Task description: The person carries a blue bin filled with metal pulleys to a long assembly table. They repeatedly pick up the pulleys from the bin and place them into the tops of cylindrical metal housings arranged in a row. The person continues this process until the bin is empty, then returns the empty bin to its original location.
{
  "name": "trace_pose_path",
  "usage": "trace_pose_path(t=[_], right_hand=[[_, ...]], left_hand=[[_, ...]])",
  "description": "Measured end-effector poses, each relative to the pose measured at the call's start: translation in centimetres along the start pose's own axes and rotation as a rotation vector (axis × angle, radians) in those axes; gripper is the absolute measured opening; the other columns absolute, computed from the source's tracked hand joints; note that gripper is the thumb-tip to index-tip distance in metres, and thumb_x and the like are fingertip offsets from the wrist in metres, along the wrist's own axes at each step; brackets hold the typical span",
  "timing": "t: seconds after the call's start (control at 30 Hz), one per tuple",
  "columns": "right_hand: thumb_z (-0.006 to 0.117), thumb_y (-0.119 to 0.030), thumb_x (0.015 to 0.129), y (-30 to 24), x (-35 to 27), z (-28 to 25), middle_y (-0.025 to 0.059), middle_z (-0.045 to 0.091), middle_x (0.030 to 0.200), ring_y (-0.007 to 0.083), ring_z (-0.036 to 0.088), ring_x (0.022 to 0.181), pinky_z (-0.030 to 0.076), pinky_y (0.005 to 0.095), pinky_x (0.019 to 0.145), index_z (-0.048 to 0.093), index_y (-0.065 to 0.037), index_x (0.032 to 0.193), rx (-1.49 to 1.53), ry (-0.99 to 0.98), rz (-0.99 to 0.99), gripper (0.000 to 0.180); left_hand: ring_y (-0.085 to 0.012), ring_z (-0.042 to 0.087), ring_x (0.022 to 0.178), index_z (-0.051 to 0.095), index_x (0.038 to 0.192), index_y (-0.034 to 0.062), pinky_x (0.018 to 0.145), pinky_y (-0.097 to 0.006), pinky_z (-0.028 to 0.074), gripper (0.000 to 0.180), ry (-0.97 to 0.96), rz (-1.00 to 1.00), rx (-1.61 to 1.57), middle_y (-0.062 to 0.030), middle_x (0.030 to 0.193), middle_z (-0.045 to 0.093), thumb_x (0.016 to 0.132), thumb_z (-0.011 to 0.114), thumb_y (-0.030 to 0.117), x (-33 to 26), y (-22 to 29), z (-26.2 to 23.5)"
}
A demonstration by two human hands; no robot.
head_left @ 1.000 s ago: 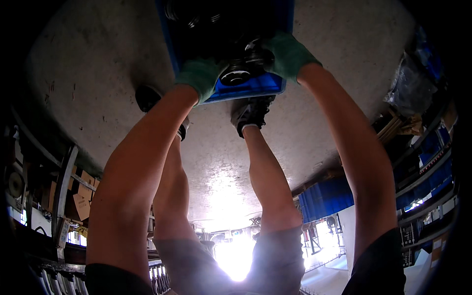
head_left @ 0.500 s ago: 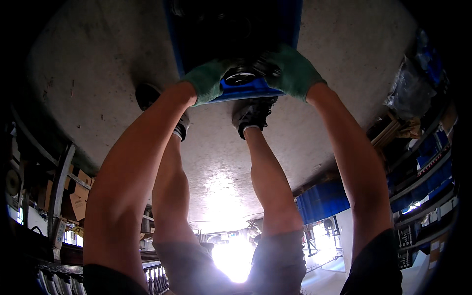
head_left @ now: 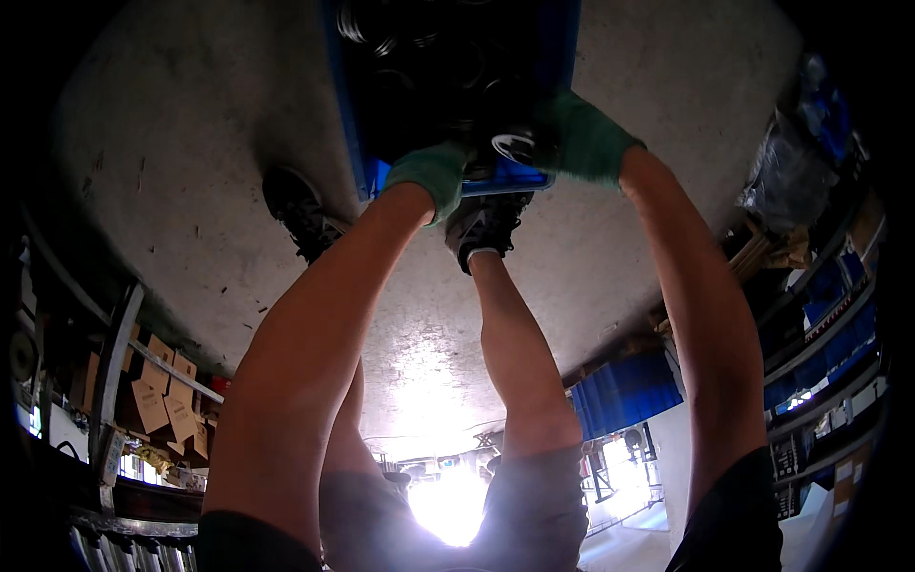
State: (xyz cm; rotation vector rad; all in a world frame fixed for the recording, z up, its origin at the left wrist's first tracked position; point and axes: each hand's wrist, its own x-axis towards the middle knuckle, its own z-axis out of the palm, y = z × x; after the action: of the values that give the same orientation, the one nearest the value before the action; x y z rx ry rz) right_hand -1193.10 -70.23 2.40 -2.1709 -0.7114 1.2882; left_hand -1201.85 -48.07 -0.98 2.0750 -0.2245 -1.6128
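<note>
Blk round part (head_left: 515, 145), w/ bright rim, at near end of blue bin (head_left: 564, 48), clasped in R grip (head_left: 586, 141), now apart from L grip (head_left: 434, 178), latter shifted inward, hold hidden, can't tell; handling apparently R-only.

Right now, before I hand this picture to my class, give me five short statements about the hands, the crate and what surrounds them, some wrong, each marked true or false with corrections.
1. The left hand is at the near edge of the blue crate. True.
2. The right hand is bare. False: the right hand wears a green glove.
3. A dark round part with a shiny rim is right by the right hand. True.
4. The person wears long trousers. False: the person wears shorts.
5. Crumpled clear plastic shows on the right side of the view. True.
</note>
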Motion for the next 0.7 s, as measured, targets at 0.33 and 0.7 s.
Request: trace_pose_path(t=[0.33,0.7], right_hand=[[0.074,-0.038,0.089,-0.6,6.3,-3.2,0.0135,0.074,0.114,0.0282,0.071,0.103,0.055,0.0402,0.093,0.073,-0.012,0.122,0.007,-0.302,0.372,0.042],[0.078,-0.035,0.086,-1.2,6.7,-1.9,0.0129,0.076,0.092,0.0236,0.071,0.080,0.058,0.0389,0.077,0.077,-0.004,0.105,0.141,-0.393,0.434,0.036]], left_hand=[[-0.0421,0.067,0.111,0.038,0.154,0.0134,0.095,-0.047,0.054,0.070,0.243,0.051,-0.274,-0.0270,0.120,0.068,0.088,0.061,0.010,0.7,-3.3,0.5],[-0.0420,0.068,0.105,0.035,0.155,0.0175,0.090,-0.048,0.054,0.069,0.091,0.055,-0.139,-0.0259,0.114,0.069,0.091,0.061,0.009,-1.5,-1.1,-0.5]])
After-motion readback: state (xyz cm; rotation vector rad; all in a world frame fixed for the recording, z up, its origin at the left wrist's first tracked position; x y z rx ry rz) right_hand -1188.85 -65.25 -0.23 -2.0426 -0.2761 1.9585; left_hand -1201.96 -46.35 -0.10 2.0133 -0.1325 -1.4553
